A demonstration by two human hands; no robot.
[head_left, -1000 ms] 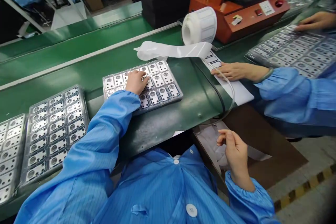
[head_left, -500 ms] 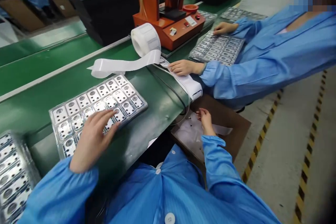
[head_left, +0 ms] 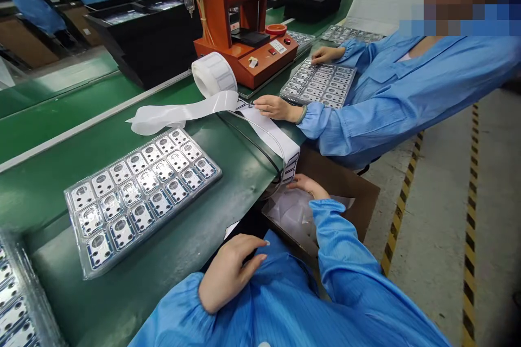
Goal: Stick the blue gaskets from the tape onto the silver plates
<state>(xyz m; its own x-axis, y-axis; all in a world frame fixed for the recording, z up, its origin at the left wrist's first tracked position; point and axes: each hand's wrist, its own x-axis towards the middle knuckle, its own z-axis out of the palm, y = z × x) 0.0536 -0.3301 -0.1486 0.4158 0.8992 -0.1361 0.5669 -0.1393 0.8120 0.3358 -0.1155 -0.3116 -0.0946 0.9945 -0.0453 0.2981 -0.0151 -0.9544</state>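
Note:
My left hand (head_left: 234, 271) hovers in front of my blue coat, its thumb and fingers apart with nothing between them. My right hand (head_left: 309, 185) is below the table edge, fingertips closed at the hanging end of a white label strip (head_left: 273, 131) with dark-outlined labels. The strip runs over the edge from near a label roll (head_left: 214, 75); a loose length of backing paper (head_left: 183, 110) curls leftward on the table. On the green table lies a clear plastic tray (head_left: 142, 195) holding rows of silver metal plates with round windows; neither hand touches it.
A co-worker's hand (head_left: 277, 108) rests on the strip; their other hand touches another tray (head_left: 319, 82). An orange press (head_left: 248, 59) and black bins (head_left: 138, 38) stand behind. Below the edge is a cardboard box (head_left: 350, 173) with scrap film. More stacked trays (head_left: 18, 298) lie at left.
My left hand has left the tray and moved right, in front of my body. My right hand has risen from over the box to the strip's hanging end. The view has shifted slightly.

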